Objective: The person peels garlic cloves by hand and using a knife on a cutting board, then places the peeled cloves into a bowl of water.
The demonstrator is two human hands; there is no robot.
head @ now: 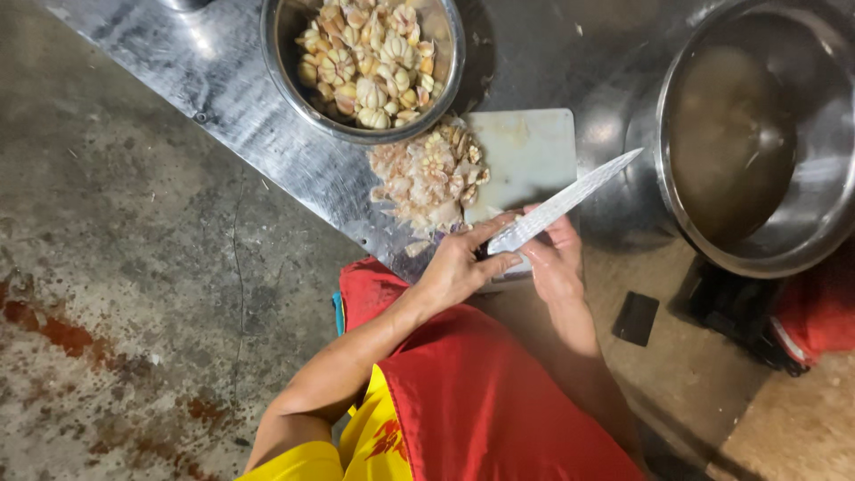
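Note:
My right hand point(557, 263) grips the handle of a long knife point(570, 198) whose blade points up and to the right over a small white cutting board point(530, 151). My left hand point(463, 263) rests at the board's near edge with its fingers against the base of the blade; whether it holds a small piece there is hidden. A pile of garlic skins and trimmed roots point(427, 178) lies on the left part of the board.
A steel bowl point(276, 62) full of garlic bulbs stands behind the board. A large steel basin point(828, 223) of cloudy water sits at the right. All rest on a metal table point(232, 98). The concrete floor point(116, 294) lies at left, and a red apron point(481, 392) covers my lap.

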